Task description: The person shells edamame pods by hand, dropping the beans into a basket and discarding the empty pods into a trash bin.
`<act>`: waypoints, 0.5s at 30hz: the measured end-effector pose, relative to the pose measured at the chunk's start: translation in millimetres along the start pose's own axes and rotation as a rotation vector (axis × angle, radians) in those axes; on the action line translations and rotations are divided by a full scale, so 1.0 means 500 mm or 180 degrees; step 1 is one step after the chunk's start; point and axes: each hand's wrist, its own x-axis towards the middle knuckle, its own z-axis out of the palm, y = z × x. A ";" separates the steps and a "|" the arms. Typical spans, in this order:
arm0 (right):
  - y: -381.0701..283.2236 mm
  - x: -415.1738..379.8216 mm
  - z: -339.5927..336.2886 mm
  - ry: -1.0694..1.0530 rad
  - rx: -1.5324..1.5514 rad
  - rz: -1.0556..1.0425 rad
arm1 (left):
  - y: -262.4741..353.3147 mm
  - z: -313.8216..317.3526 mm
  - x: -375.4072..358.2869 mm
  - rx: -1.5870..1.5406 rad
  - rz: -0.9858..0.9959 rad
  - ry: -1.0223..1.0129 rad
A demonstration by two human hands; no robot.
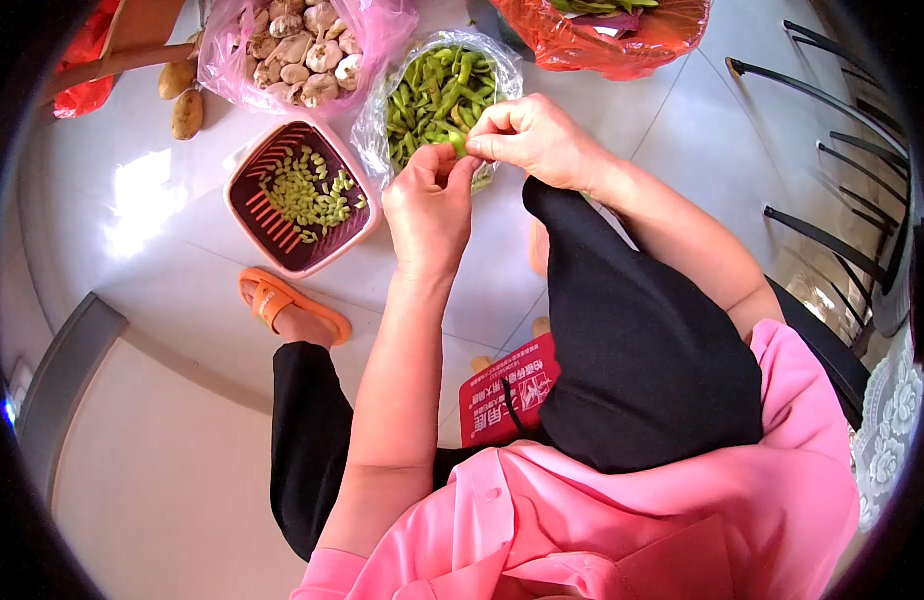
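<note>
My left hand (430,205) and my right hand (530,138) meet over a clear plastic bag (370,135) full of green soybean pods (437,85). Pinched between the fingertips of both is one green soybean pod (458,144), partly hidden by the fingers. To the left of my left hand stands a pink basket (244,172) with a dark slatted inside. Shelled green soybeans (310,195) lie in it, heaped toward its middle and right side.
A pink bag of garlic bulbs (302,55) stands behind the basket, with potatoes (187,114) to its left. An orange-red bag (622,50) is at the back right. Black metal legs (832,80) stand at right. A red printed bag (512,395) lies beside my leg.
</note>
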 end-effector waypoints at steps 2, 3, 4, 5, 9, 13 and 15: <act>0.003 0.001 0.000 -0.0032 -0.0120 -0.0188 | 0.001 -0.001 -0.002 0.0070 0.0064 -0.0038; 0.001 0.001 -0.002 -0.0051 -0.0282 -0.0167 | 0.002 -0.001 -0.002 0.0139 0.0132 -0.0077; 0.000 0.002 -0.003 -0.0068 -0.0443 -0.0144 | 0.003 0.001 -0.002 0.0136 0.0132 -0.0081; -0.001 0.002 -0.003 -0.0065 -0.0442 -0.0141 | 0.004 0.001 -0.003 0.0075 0.0122 -0.0074; -0.010 -0.003 0.002 0.0005 -0.0651 -0.0298 | -0.005 0.002 -0.003 -0.0107 -0.0043 -0.0119; -0.005 -0.001 -0.006 -0.0141 -0.0538 -0.0322 | -0.002 0.003 -0.008 -0.0125 -0.0041 -0.0193; -0.006 -0.003 -0.006 -0.0095 -0.0565 -0.0335 | -0.003 0.007 -0.010 -0.0380 -0.0045 -0.0085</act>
